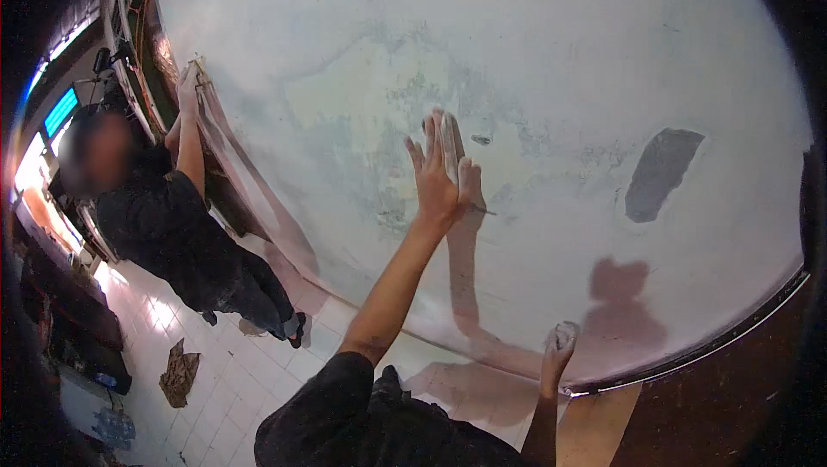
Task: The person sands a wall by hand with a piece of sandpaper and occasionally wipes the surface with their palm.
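Observation:
A large white panel with pale greenish, worn patches fills most of the view. My left hand lies against its middle with the fingers stretched out, casting a shadow beside it. Whitish dust coats the fingertips. Just right of those fingers is a small dark chip mark. Lower right, my right hand is held up near the panel's lower edge, its dusty fingers curled in. Whether it holds anything, I cannot tell.
At the left a person in dark clothes has hands at the panel's left edge. A dark grey patch shows on the panel's right side. On the tiled floor lies a crumpled brown piece. Dark items line the far left.

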Tool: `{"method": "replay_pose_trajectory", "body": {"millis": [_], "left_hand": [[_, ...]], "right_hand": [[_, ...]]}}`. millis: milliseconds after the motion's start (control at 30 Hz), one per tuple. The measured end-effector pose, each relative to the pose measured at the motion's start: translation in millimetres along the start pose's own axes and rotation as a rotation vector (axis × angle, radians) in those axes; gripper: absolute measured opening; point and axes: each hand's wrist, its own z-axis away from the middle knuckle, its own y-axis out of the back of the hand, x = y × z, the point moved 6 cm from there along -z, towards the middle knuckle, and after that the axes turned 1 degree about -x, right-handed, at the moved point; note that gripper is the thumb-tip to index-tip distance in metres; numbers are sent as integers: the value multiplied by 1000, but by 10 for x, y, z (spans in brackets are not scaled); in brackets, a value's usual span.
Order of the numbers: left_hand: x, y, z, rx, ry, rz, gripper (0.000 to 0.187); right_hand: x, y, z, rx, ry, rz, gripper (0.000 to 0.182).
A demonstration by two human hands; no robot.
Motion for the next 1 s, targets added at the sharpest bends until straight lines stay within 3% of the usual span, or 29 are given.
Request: {"method": "replay_pose_trajectory", "body": {"millis": [100, 167, 233, 300, 400, 533, 600, 700, 800, 900, 1000], "left_hand": [[-46, 6, -19, 16, 25, 7, 64], [-72, -184, 469, -30, 77, 68, 63], [-141, -357, 904, -72, 78, 78, 63], [-196, -463, 1098, -121, 34, 32, 62], [47, -138, 263, -44, 8, 49, 62], [-4, 19, -316, -13, -40, -19, 63], [-32, -15, -112, -21, 4, 22, 63], [-258, -465, 946, -128, 73, 24, 66], [-265, -455, 1021, -79, 71, 68, 67], [-127, -140, 192, -15, 17, 30, 67], [-168, -110, -58, 25, -20, -2, 66]], "right_hand": [[-248, 4, -321, 132, 144, 97, 29], [-599, -2, -471, 255, 163, 113, 29], [-833, -3, -667, 287, 369, 164, 36], [-1521, -189, -703, 425, 759, 503, 44], [-1811, -448, -953, 422, 1150, 737, 50], [-1940, -707, -1064, 608, 1200, 703, 46], [-1899, -747, -1083, 675, 1284, 769, 42], [-1723, -691, -1171, 593, 1362, 866, 39], [-1780, -668, -1149, 625, 1359, 761, 39], [-1870, -688, -1103, 628, 1372, 759, 31], [-1812, -671, -1151, 577, 1393, 610, 29]]}}
